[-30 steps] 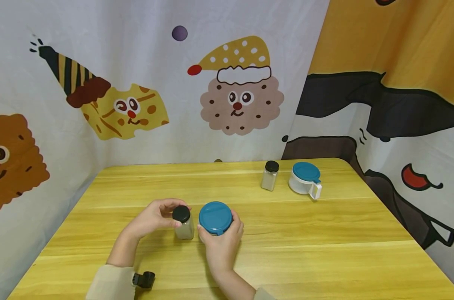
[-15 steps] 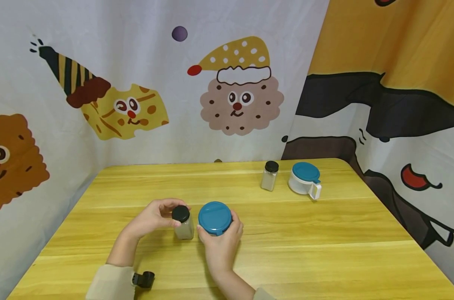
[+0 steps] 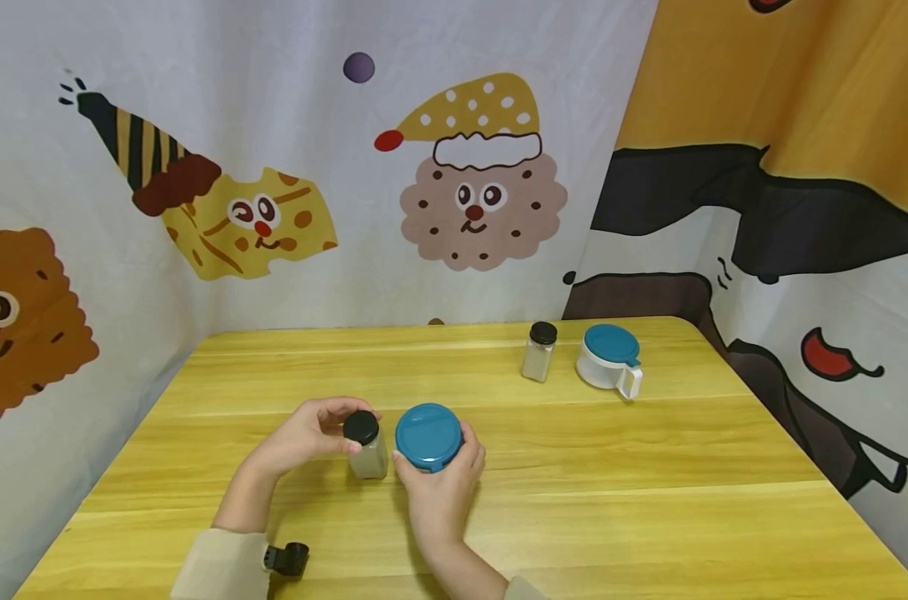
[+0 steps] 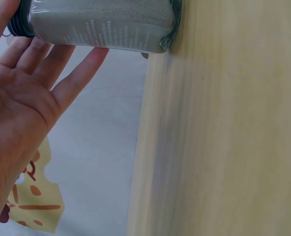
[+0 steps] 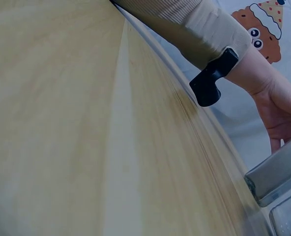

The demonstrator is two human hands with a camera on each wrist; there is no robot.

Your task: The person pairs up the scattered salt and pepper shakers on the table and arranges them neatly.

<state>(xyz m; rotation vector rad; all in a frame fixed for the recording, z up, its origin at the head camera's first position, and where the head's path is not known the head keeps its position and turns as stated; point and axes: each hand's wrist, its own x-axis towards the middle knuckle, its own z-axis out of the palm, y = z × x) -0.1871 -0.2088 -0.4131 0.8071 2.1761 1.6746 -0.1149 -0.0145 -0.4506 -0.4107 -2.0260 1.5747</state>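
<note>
My left hand (image 3: 303, 433) holds a spice jar (image 3: 368, 458) with a black lid, thumb and fingers at its neck. It stands upright at the middle left of the table. In the left wrist view the jar (image 4: 103, 24) shows pale contents and small print, the hand (image 4: 27, 98) beneath its lid end. Just right of it, my right hand (image 3: 442, 492) grips a round container with a blue lid (image 3: 428, 435), thumb on the near left side, fingers round the right. Its body is mostly hidden by lid and hand; the right wrist view shows a clear wall (image 5: 289, 216) beside the spice jar (image 5: 276, 172).
At the back right of the wooden table (image 3: 611, 517) stand a second black-lidded jar (image 3: 539, 354) and a white pot (image 3: 599, 371) with a blue lid and a side handle. A black wrist camera (image 3: 288, 560) juts from the left sleeve. Printed curtains (image 3: 288, 100) hang behind the table.
The right hand and the blue-lidded container have shifted very slightly left, closer to the spice jar. My left hand keeps its hold on the jar, almost still.
</note>
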